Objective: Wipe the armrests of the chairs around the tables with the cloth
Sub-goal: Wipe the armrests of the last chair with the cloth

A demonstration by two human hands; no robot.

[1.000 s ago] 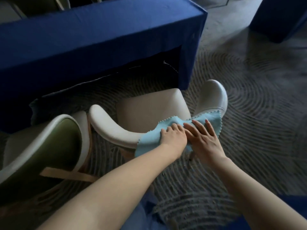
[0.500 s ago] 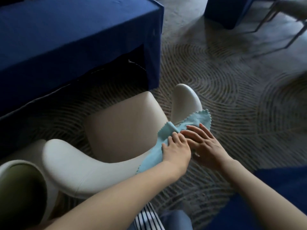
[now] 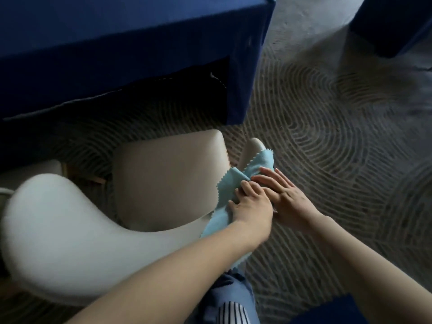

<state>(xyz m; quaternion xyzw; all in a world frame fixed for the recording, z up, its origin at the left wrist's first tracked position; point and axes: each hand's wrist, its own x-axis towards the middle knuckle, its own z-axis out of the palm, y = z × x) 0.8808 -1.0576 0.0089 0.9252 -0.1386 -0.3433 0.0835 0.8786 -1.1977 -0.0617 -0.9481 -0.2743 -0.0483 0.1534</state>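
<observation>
A cream chair (image 3: pixel 168 178) stands before a blue-draped table. Its right armrest (image 3: pixel 253 146) is mostly covered by a light blue cloth (image 3: pixel 259 163) with zigzag edges. My left hand (image 3: pixel 251 206) lies on the cloth at the chair's back curve, its fingers bent down over the bunched fabric. Just to the right, my right hand (image 3: pixel 280 195) presses the cloth flat on the armrest with straight fingers. The chair's wide left armrest (image 3: pixel 53 220) curves round at the lower left, bare.
The blue table skirt (image 3: pixel 245 73) hangs just beyond the chair. A second blue-draped table (image 3: pixel 392 26) stands at the top right. Patterned carpet (image 3: pixel 327 136) spreads to the right. Another chair's edge (image 3: pixel 3 190) shows at the far left.
The view has drawn closer to the chair. Both hands and the cloth have slid forward along the right armrest, so less of its tip shows.
</observation>
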